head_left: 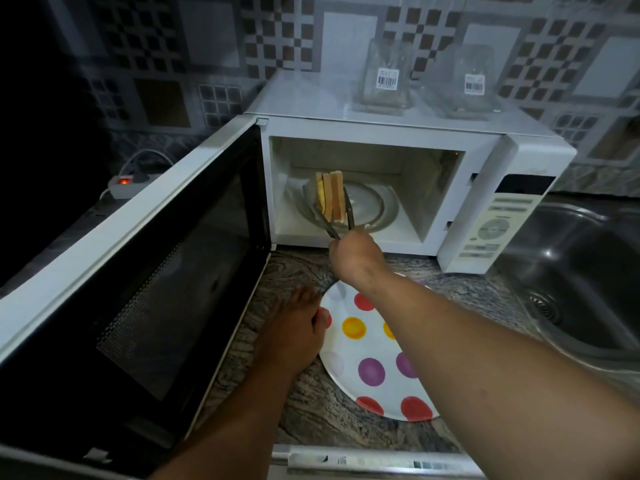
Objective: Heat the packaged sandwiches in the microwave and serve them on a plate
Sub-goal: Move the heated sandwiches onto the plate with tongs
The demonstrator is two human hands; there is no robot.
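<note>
The white microwave (363, 129) stands with its door (145, 271) swung wide to the left. Inside, above the glass turntable (377, 202), a sandwich (330, 195) is clamped upright between metal tongs (341, 223). My right hand (353, 254) grips the tongs at the oven's mouth. My left hand (294, 327) rests on the left rim of a white plate with coloured dots (363, 355), which lies bare on the counter in front of the oven. Two clear plastic sandwich packs (386, 77) (474, 84) with barcode labels stand on top of the microwave.
A steel sink (581, 271) lies to the right of the microwave. A power strip with a lit red switch (130, 185) sits at the back left. The marbled counter (301, 410) runs under the plate, with its front edge just below.
</note>
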